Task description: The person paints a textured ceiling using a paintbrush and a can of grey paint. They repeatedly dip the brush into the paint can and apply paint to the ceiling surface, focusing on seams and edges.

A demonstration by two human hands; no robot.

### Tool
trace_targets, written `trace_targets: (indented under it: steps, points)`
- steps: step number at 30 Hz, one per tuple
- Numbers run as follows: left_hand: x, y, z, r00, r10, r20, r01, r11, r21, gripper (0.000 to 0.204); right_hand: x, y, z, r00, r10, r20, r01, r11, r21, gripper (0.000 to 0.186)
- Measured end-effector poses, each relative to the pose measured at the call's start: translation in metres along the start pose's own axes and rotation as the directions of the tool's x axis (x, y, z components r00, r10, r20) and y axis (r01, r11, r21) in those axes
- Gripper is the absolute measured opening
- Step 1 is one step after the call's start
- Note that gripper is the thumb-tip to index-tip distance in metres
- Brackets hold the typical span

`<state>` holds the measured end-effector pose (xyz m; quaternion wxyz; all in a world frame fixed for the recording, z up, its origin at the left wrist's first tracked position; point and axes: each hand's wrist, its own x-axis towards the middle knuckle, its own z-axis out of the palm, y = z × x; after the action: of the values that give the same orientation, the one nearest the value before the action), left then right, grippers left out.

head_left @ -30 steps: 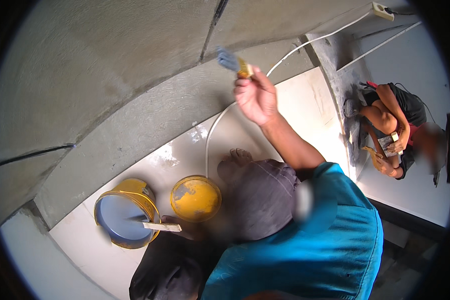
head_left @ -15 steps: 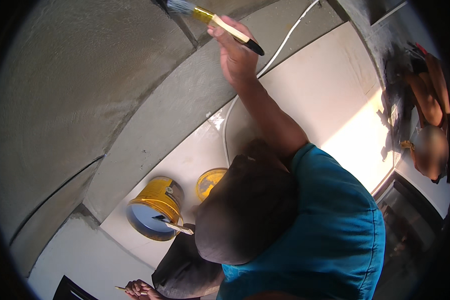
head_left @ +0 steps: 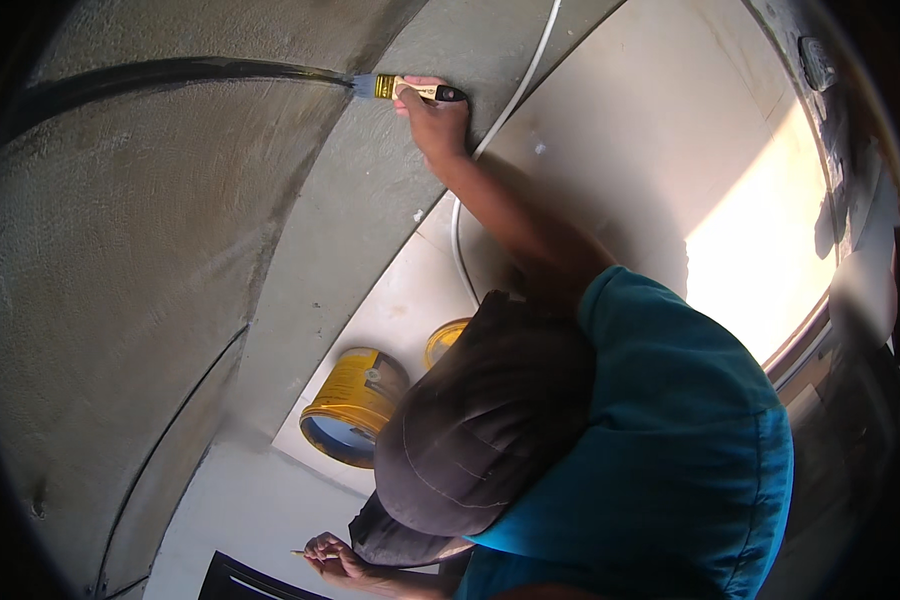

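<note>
A flat paintbrush point(head_left: 415, 91) with a pale wooden handle, black end and yellow ferrule is gripped in my right hand point(head_left: 440, 120). Its bristles point left and meet the inner end of a black groove point(head_left: 200, 70) in the grey-coated wall point(head_left: 160, 220); the brush lies over a grey band point(head_left: 340, 225) bordering the wall. At the lower left, my left hand point(head_left: 335, 558) is closed around a thin tan stick, whose tip pokes out; its kind cannot be told. A yellow bucket point(head_left: 355, 390) of whitish-blue liquid stands left of my dark-trousered knee point(head_left: 480, 430).
Part of a yellow lid point(head_left: 444, 340) shows behind my knee. A white cable point(head_left: 457, 235) runs across the grey band and pale floor tiles point(head_left: 630, 150). Sunlight falls on the floor point(head_left: 755, 270) at right. A black slotted object point(head_left: 245, 582) sits at the bottom edge.
My right hand has brought the brush from raised and tilted to nearly level against the groove's end. The view has shifted; a pale-handled item at the bucket's rim is now out of sight.
</note>
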<state>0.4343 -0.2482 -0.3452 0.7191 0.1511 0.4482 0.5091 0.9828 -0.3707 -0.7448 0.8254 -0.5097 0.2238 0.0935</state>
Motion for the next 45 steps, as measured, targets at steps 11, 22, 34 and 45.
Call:
trace_targets:
  steps: [11,22,34,45]
  points:
    - [0.009,0.002,-0.001,1.0,-0.012,0.026,0.01,0.998,0.054,0.031,0.013,-0.003,0.006,0.988,0.139,0.065,-0.14,0.99,0.011,0.019]
    - [0.015,-0.007,0.005,0.999,0.015,0.031,-0.018,0.994,0.108,0.03,-0.021,-0.125,0.048,0.728,-0.455,0.513,0.566,0.821,-0.075,0.021]
    - [0.018,0.001,0.002,0.989,-0.063,0.132,0.044,0.989,0.145,0.031,0.031,-0.066,-0.008,0.84,-0.162,0.518,0.277,0.949,-0.153,0.024]
    - [0.02,-0.005,0.007,0.995,0.082,0.048,-0.09,0.974,0.207,0.03,0.016,-0.09,0.004,0.842,-0.166,0.513,0.253,0.962,-0.105,0.02]
